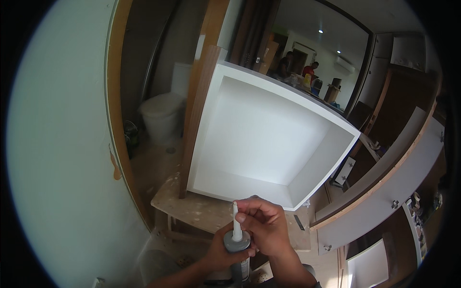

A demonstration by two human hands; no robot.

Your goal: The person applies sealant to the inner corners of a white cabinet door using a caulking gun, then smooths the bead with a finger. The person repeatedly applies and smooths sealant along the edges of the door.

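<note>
- An open white box cabinet [261,139] stood tilted-looking beyond the hands, its hollow side facing the person.
- The worn wooden counter [175,204] lay beneath it.
- A sealant cartridge [238,244] with a grey top was upright, in front of the counter's near edge.
- The left hand [221,253] had its grip wrapped around the cartridge just below that top.
- The right hand [270,228] pinched the nozzle near its tip.
- The white tapered nozzle [237,229] pointed up; readying it seemed the step in hand, and the next move probably called for a steady left grip.
</note>
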